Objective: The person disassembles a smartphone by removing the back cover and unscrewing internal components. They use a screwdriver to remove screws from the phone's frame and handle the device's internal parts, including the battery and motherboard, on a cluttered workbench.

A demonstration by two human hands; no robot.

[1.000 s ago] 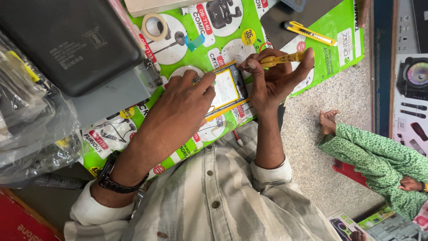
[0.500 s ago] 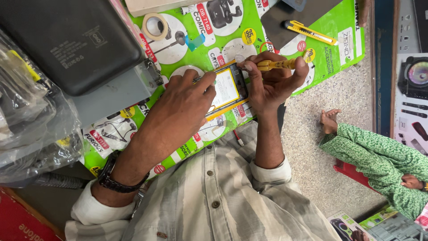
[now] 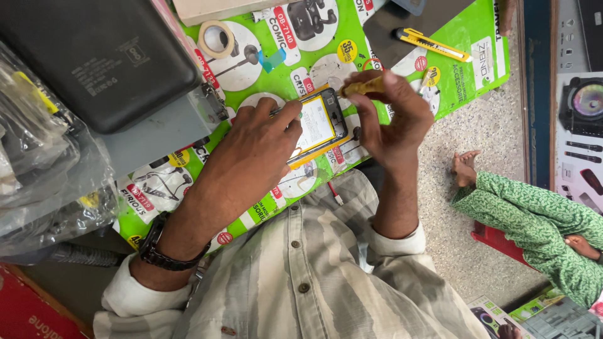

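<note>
An opened phone [image 3: 319, 123] with a yellow frame and a white battery lies on a green printed mat [image 3: 461, 75]. My left hand [image 3: 251, 157], with a black wristwatch [image 3: 164, 254] on that arm, presses down on the phone's near edge and holds it steady. My right hand [image 3: 394, 122] grips a small yellow-handled screwdriver [image 3: 361, 86]. The tip of the tool meets the phone's top right corner. Part of the phone is hidden under my left fingers.
A yellow utility knife [image 3: 433, 44] and a tape roll [image 3: 217, 39] lie further back on the mat. A large black case [image 3: 94, 59] and plastic bags [image 3: 38, 163] crowd the left. Another person's leg in green patterned cloth [image 3: 534, 220] rests on the floor at right.
My right hand has curled in and drawn the screwdriver slightly left, onto the phone's corner. My left hand stays on the phone.
</note>
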